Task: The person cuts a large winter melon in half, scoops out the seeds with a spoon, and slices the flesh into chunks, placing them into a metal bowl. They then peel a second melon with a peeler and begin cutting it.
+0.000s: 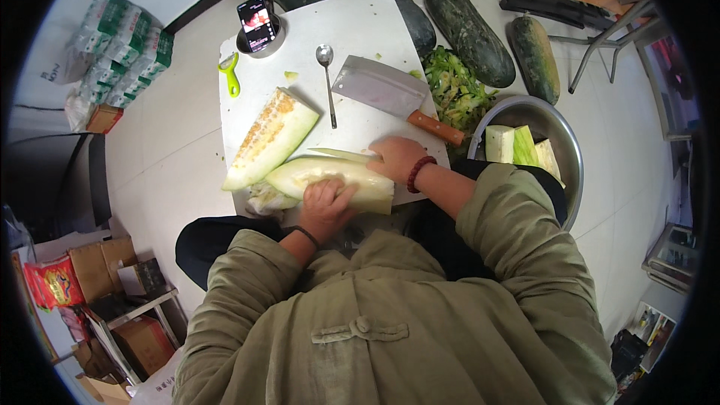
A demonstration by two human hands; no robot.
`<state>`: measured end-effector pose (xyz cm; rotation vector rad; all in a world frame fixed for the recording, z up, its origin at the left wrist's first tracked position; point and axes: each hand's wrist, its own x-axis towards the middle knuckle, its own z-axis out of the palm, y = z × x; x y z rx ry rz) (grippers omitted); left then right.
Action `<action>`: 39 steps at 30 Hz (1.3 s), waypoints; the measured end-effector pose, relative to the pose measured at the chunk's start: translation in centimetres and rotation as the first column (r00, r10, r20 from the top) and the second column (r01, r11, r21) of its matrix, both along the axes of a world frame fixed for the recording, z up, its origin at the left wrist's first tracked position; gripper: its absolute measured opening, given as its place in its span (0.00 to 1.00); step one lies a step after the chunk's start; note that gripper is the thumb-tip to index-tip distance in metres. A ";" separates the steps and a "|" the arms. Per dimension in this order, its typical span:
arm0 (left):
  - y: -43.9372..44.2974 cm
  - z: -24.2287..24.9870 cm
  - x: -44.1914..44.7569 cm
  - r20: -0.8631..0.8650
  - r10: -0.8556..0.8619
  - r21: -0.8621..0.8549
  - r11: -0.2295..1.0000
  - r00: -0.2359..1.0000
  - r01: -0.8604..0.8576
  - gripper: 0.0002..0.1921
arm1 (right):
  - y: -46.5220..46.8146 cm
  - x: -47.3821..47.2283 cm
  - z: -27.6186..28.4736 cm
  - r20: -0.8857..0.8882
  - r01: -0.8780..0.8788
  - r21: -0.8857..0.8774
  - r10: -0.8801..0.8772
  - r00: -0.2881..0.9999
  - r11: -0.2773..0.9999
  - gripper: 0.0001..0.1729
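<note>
A peeled piece of winter melon [365, 185] lies cut face up at the near edge of the white table [360, 17]. My left hand [325, 208] holds it, fingers bent into its hollow. At its far right edge, my right hand [400, 162] grips the rim. A thin pale green strip [340, 153] runs left from my right fingertips; whether it is separate is unclear. Another melon wedge [281, 140], with its seedy core, lies to the left. Beyond my hands are a metal spoon [326, 76] and a cleaver [382, 87] with a wooden handle.
A green peeler [230, 76] lies near a phone [256, 22] propped in a metal bowl [275, 45]. Peelings [455, 81] are heaped right of the table. A steel basin [574, 152] holds cut melon pieces [524, 146]. Whole winter melons [469, 34] lie on the floor.
</note>
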<state>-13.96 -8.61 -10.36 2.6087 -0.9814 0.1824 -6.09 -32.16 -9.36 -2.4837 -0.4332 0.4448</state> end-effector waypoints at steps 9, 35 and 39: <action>-0.1 0.0 -0.2 0.026 0.007 -0.030 1.000 1.000 -0.006 0.33 | -0.5 0.8 -0.8 -0.070 -0.114 0.111 0.123 0.990 0.987 0.10; -0.7 1.2 0.3 -0.009 -0.012 -0.024 1.000 1.000 0.012 0.34 | -5.1 3.1 4.0 -0.379 0.669 0.616 -0.587 0.715 0.416 0.13; -0.8 1.6 0.6 -0.019 -0.024 -0.011 1.000 1.000 0.023 0.34 | -5.2 3.1 5.6 -0.382 0.630 0.706 -0.576 0.723 0.322 0.12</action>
